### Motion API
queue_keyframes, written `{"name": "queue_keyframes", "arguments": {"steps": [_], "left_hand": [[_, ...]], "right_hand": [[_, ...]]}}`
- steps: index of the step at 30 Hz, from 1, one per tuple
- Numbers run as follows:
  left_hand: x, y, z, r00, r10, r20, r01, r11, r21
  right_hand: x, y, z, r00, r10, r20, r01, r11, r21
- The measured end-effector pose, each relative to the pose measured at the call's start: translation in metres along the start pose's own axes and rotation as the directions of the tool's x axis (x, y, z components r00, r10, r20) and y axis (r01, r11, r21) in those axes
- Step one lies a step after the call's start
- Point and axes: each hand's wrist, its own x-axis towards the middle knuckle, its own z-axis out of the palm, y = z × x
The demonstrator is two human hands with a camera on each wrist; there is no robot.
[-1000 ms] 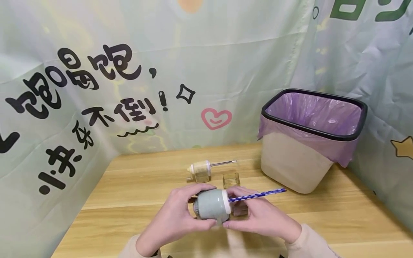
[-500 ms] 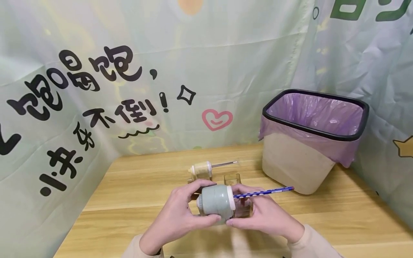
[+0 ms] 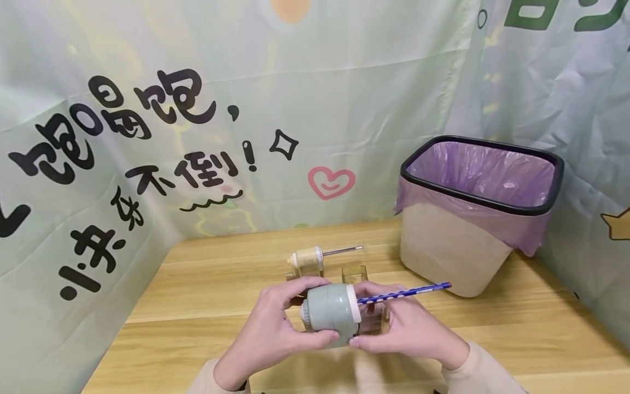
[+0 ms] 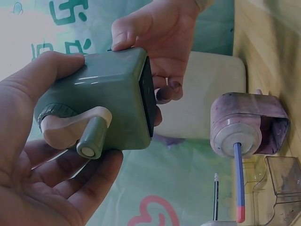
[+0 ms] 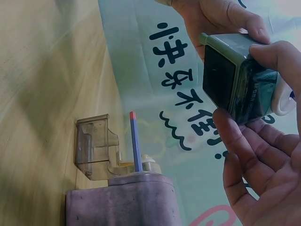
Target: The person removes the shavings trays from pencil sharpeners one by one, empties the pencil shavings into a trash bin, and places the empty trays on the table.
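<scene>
My left hand (image 3: 278, 323) grips a grey-green hand-crank pencil sharpener (image 3: 331, 309), its body held tilted above the table. In the left wrist view, the crank (image 4: 75, 127) lies within the curve of that hand. A blue pencil with white dots (image 3: 403, 294) sticks out of the sharpener's white front ring. My right hand (image 3: 403, 331) pinches the drawer end, thumb on one edge and a fingertip on the opposite one. Through the see-through drawer front (image 5: 258, 96) I see dark contents that I cannot make out. The sharpener's dark flat base (image 5: 218, 77) faces the right wrist camera.
Behind the hands stands a purple sharpener (image 4: 235, 120) with a red-ended blue pencil (image 4: 239, 179) in it. Beyond are a clear amber drawer (image 3: 354, 272) and a yellow sharpener (image 3: 307, 260) holding another pencil (image 3: 343, 250). A bin (image 3: 453, 246) with a purple liner stands at right.
Both hands and the grey-green sharpener have shifted slightly to the right, with the dotted pencil moving along. The right thumb sits a little further right. Nothing else has visibly moved.
</scene>
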Motion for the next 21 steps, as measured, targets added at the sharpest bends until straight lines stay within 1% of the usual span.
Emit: {"name": "queue_keyframes", "arguments": {"steps": [4,7,12,17,20,21], "left_hand": [[-0.0007,0.0015,0.0004,1.000,0.005,-0.014,-0.005,1.000,0.000],[-0.0007,0.0030,0.0003,1.000,-0.004,-0.020,0.004,1.000,0.001],[-0.0013,0.0046,0.0004,1.000,-0.019,-0.022,0.019,1.000,0.007],[-0.0017,0.0033,0.0001,1.000,0.005,-0.014,-0.004,1.000,0.010],[-0.0007,0.0020,-0.0001,1.000,0.020,-0.007,-0.020,1.000,0.009],[-0.0004,0.0017,-0.0002,1.000,0.016,-0.004,-0.016,1.000,0.006]], "right_hand": [[0.0006,-0.0003,-0.0002,1.000,-0.001,-0.014,0.001,1.000,-0.007],[0.0015,-0.0004,-0.0004,1.000,-0.005,-0.016,0.005,1.000,-0.001],[0.0021,0.0009,0.0001,1.000,-0.005,0.000,0.005,0.999,0.034],[0.0031,0.0026,-0.0013,0.999,0.000,0.036,-0.004,0.995,0.100],[0.0034,0.0025,-0.0033,0.998,0.017,0.054,-0.024,0.991,0.129],[0.0031,0.0022,-0.0036,0.998,0.031,0.059,-0.039,0.990,0.134]]}}
